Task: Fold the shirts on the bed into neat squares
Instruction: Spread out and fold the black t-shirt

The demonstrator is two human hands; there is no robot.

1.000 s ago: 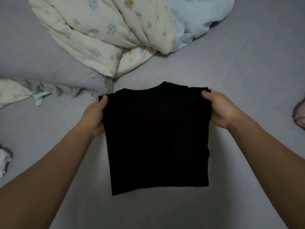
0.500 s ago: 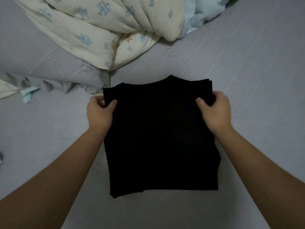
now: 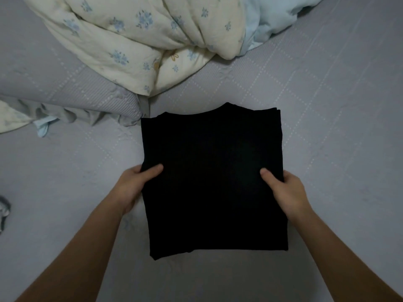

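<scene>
A black shirt [image 3: 212, 177], folded into a tall rectangle with its collar at the far end, lies flat on the grey bed sheet [image 3: 327, 127]. My left hand [image 3: 135, 186] grips its left edge about halfway down, thumb on top and fingers tucked underneath. On the opposite edge, at the same height, my right hand [image 3: 285, 190] holds the cloth the same way, thumb lying on the fabric.
A rumpled cream floral duvet [image 3: 141, 42] with a pale blue side [image 3: 272, 20] is heaped at the back. A grey pillow [image 3: 65, 92] lies at the left, close to the shirt's far-left corner. A scrap of another garment [image 3: 4, 210] shows at the left edge.
Both hands have slid from the shirt's top corners down its side edges to about the middle. The shirt has settled flat on the sheet.
</scene>
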